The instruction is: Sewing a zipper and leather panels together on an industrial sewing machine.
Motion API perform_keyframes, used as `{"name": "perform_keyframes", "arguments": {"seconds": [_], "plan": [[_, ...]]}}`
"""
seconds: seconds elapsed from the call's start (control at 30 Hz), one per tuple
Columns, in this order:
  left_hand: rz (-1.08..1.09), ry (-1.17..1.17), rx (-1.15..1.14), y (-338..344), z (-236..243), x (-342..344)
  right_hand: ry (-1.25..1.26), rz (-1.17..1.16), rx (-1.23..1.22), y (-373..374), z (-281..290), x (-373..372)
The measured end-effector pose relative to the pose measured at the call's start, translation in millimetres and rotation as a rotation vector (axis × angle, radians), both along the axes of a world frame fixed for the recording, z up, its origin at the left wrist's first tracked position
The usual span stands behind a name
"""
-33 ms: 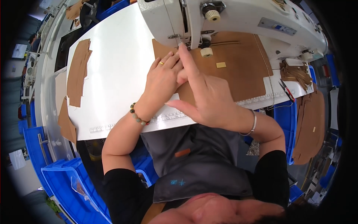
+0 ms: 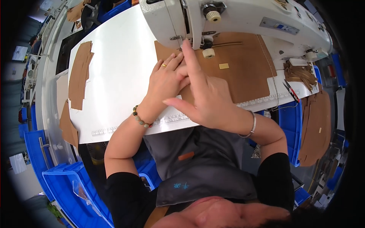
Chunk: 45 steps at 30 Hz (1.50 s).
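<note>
Right hand slightly farther left, over smooth brown panel with pale-yellow patch.

The head-worn fisheye looks down on the worktable from close above.

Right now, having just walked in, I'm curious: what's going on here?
A person is sitting at a white sewing machine. Their left hand lies flat at the left edge of a brown sheet. The right hand crosses over its fingers, forefinger stretched up toward the needle area; whether it touches anything there is hidden. A small yellow piece lies on the sheet, and a brown stack lies at the table's left.
</note>
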<state>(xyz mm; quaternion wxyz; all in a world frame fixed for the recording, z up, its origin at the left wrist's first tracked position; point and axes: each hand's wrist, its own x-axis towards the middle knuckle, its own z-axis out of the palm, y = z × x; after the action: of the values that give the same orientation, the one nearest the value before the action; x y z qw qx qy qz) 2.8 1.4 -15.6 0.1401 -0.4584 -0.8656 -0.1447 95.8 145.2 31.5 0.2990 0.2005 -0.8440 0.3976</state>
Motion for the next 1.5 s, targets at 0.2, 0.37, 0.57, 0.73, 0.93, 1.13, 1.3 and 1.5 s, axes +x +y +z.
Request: {"name": "perform_keyframes", "arguments": {"seconds": [0.2,0.37,0.57,0.73,0.93,1.13,1.3,1.5], "plan": [[-0.131,-0.082,0.238,-2.0,12.1,17.5,0.043,-0.105,-0.367,-41.4,14.6,-27.1],[-0.144,-0.06,0.15,0.4,11.9,20.9,0.016,0.016,-0.673,-50.4,10.4,-17.5],[-0.149,-0.054,0.064,-8.3,9.0,33.3,-0.004,0.111,-0.473,-42.7,11.3,-4.0],[-0.155,-0.067,0.034,-11.0,11.6,35.2,0.127,0.157,-0.428,-40.2,11.8,-4.0],[-0.148,-0.107,-0.04,-14.4,11.1,30.6,0.051,0.054,-0.187,-6.7,-0.4,22.1],[-0.086,-0.135,-0.145,-45.8,28.1,94.4,-0.034,-0.466,0.232,136.4,-7.2,90.4],[0.025,-0.153,-0.15,-69.6,23.8,132.1,-0.271,-1.0,0.562,231.6,-35.4,145.3],[0.047,-0.144,0.007,-72.6,-1.2,130.2,-0.246,-1.093,0.459,255.1,-48.7,155.3]]}}
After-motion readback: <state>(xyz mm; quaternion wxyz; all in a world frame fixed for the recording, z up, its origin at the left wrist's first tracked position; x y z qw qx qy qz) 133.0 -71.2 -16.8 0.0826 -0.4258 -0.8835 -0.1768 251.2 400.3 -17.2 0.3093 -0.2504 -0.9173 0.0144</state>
